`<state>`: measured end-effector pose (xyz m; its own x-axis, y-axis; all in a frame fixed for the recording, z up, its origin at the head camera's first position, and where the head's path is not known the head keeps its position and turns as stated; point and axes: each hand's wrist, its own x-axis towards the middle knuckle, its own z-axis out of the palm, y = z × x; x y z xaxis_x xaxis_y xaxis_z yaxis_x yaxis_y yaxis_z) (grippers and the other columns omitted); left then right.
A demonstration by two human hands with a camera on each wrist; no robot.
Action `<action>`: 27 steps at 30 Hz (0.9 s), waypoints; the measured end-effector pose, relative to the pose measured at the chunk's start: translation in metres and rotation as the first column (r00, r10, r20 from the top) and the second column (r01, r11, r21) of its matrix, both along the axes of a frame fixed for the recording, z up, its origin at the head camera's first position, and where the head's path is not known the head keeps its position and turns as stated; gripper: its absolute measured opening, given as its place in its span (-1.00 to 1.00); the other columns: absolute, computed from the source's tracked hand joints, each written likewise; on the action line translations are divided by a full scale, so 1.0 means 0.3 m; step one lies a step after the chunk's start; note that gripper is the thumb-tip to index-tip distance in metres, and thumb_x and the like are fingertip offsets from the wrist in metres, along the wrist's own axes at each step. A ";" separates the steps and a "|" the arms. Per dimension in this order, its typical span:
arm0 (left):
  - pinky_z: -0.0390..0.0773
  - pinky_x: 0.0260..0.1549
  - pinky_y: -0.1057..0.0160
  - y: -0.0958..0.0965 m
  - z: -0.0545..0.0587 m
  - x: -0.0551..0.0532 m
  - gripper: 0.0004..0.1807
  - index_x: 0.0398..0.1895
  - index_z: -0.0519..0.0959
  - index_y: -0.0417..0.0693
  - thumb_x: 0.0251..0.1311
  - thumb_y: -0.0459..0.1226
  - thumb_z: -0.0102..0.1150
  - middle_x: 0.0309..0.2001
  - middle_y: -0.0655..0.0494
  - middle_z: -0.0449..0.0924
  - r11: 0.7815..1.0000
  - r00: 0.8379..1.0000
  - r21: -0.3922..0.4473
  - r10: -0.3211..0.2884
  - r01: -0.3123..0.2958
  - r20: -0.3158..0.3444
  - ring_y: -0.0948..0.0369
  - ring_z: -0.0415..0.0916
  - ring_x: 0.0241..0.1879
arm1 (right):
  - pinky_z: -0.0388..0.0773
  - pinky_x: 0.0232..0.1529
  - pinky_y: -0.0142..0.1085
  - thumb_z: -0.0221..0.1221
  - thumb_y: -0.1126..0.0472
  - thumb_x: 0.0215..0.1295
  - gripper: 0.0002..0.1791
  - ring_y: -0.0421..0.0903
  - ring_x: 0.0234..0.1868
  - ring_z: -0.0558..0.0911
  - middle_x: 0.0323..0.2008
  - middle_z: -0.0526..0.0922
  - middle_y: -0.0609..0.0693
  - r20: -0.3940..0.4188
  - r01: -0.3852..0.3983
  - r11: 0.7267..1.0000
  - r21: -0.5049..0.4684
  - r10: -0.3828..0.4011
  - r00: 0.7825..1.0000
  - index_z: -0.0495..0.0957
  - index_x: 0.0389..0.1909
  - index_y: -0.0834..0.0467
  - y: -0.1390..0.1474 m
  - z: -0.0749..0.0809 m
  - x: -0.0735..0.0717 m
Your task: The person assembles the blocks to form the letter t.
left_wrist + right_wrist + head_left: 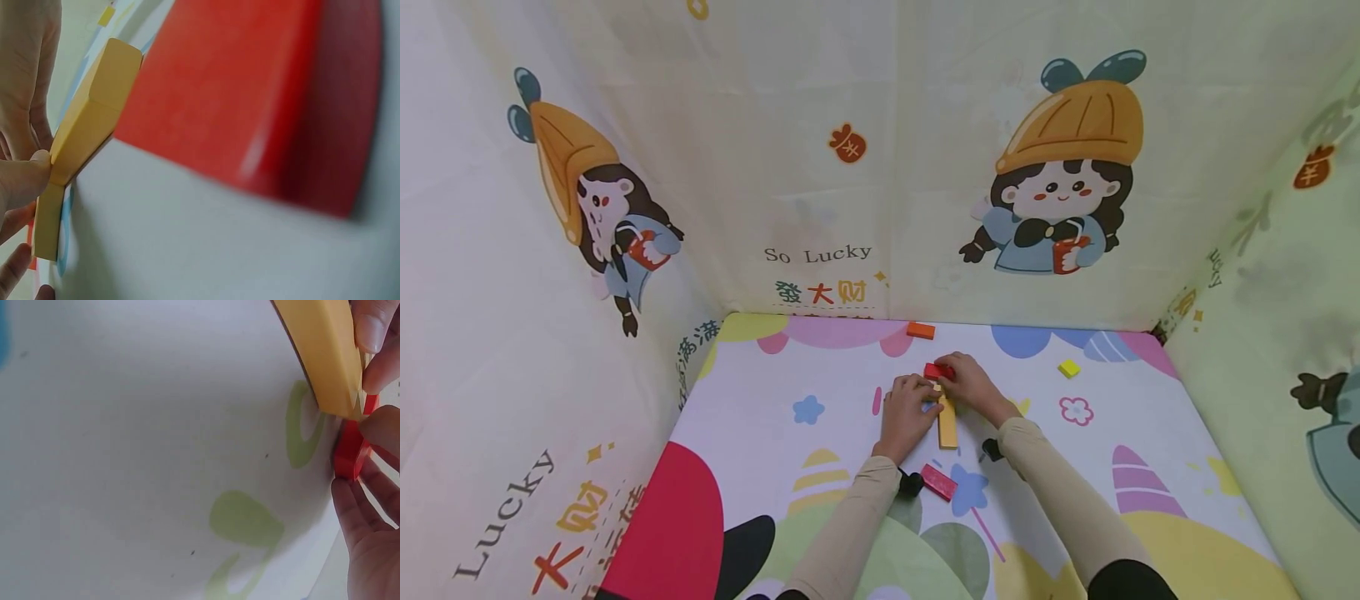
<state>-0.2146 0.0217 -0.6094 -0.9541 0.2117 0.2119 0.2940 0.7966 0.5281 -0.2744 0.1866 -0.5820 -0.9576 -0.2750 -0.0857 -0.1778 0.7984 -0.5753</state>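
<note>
Two yellow-orange wooden blocks form a line running away from me, the nearer block [948, 427] lying flat and the farther yellow block [49, 226] partly covered by fingers. A red block [350, 452] is at the far end of this line, close against the yellow one. My left hand [908, 415] pinches the farther yellow block from the left, thumb on its near side. From the right, my right hand [972, 385] grips the red block between thumb and fingers. Its fingertips [340, 487] are at the red block's end.
A pinkish-red block [938, 482] lies beside my left wrist. Toward the back wall is an orange block [921, 331], and a small yellow block [1069, 368] lies at the right. Printed cloth covers the table [842, 375] and the surrounding walls [925, 192].
</note>
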 end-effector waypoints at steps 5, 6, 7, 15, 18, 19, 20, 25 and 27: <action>0.54 0.06 0.08 0.000 -0.001 -0.002 -0.72 0.00 0.80 0.20 0.26 -0.02 0.45 0.07 0.24 0.61 1.000 1.000 0.009 -0.006 0.006 -0.006 0.14 0.43 0.24 | 0.58 0.31 0.07 0.31 0.20 0.41 -0.53 0.17 0.26 0.54 0.24 0.60 0.21 0.010 0.025 1.000 0.009 -0.025 1.000 0.55 0.30 0.21 0.021 0.002 0.011; 0.54 0.06 0.08 0.001 -0.003 -0.003 -0.72 0.00 0.80 0.20 0.26 -0.02 0.45 0.07 0.24 0.61 1.000 1.000 0.009 -0.006 0.006 -0.006 0.14 0.43 0.24 | 0.58 0.31 0.07 0.31 0.20 0.41 -0.52 0.17 0.26 0.53 0.24 0.60 0.22 0.012 0.029 1.000 0.008 -0.029 0.999 0.55 0.30 0.21 0.025 0.002 0.013; 0.54 0.07 0.08 0.001 -0.004 -0.004 -0.72 0.01 0.80 0.20 0.26 -0.01 0.45 0.08 0.24 0.61 1.000 1.000 0.008 -0.005 0.005 0.000 0.15 0.43 0.24 | 0.59 0.30 0.07 0.32 0.20 0.40 -0.52 0.17 0.25 0.53 0.24 0.60 0.21 0.013 0.034 0.999 0.007 -0.034 0.999 0.55 0.29 0.21 0.029 0.002 0.015; 0.53 0.09 0.07 0.003 -0.004 -0.004 -0.73 -0.01 0.80 0.19 0.26 -0.03 0.46 0.07 0.25 0.61 1.000 1.000 0.023 0.001 -0.001 0.009 0.14 0.42 0.25 | 0.58 0.28 0.10 0.32 0.25 0.38 -0.56 0.18 0.18 0.55 0.18 0.62 0.24 -0.019 0.024 0.999 0.023 -0.024 1.000 0.57 0.24 0.24 0.070 -0.003 0.027; 0.53 0.08 0.05 0.004 -0.004 -0.002 -0.74 -0.03 0.81 0.18 0.25 -0.04 0.46 0.06 0.24 0.61 1.000 1.000 0.025 -0.001 0.001 -0.002 0.13 0.42 0.25 | 0.59 0.27 0.10 0.33 0.25 0.37 -0.56 0.18 0.17 0.55 0.17 0.62 0.23 -0.019 0.021 0.999 0.033 -0.021 1.000 0.57 0.24 0.24 0.078 -0.004 0.036; 0.53 0.08 0.05 0.004 -0.004 -0.002 -0.74 -0.03 0.81 0.18 0.26 -0.03 0.46 0.06 0.24 0.61 1.000 1.000 0.022 -0.001 0.001 0.000 0.13 0.42 0.25 | 0.59 0.27 0.10 0.33 0.25 0.37 -0.55 0.18 0.17 0.55 0.17 0.62 0.23 -0.012 0.025 0.999 0.031 -0.025 1.000 0.57 0.24 0.23 0.079 -0.004 0.039; 0.53 0.09 0.05 0.004 -0.005 -0.002 -0.74 -0.03 0.81 0.18 0.26 -0.03 0.46 0.06 0.24 0.61 1.000 1.000 0.020 -0.001 0.001 0.002 0.12 0.42 0.25 | 0.59 0.27 0.10 0.34 0.24 0.37 -0.55 0.18 0.18 0.54 0.18 0.62 0.22 -0.006 0.026 0.999 0.031 -0.026 1.000 0.57 0.24 0.22 0.080 -0.004 0.042; 0.53 0.10 0.06 0.003 -0.006 -0.002 -0.72 -0.01 0.80 0.18 0.27 -0.02 0.44 0.07 0.25 0.60 1.000 1.000 0.015 -0.001 0.001 0.014 0.13 0.41 0.26 | 0.60 0.28 0.08 0.35 0.23 0.37 -0.54 0.18 0.22 0.54 0.21 0.61 0.21 0.014 0.041 0.999 0.021 -0.041 0.999 0.56 0.25 0.20 0.086 -0.005 0.060; 0.52 0.10 0.05 0.002 -0.009 -0.002 -0.72 -0.01 0.80 0.18 0.27 -0.02 0.45 0.06 0.24 0.61 1.000 1.000 0.019 -0.001 0.001 0.010 0.13 0.41 0.26 | 0.60 0.27 0.09 0.35 0.23 0.37 -0.54 0.18 0.21 0.54 0.20 0.61 0.21 0.012 0.042 0.999 0.018 -0.043 0.999 0.57 0.25 0.20 0.087 -0.004 0.066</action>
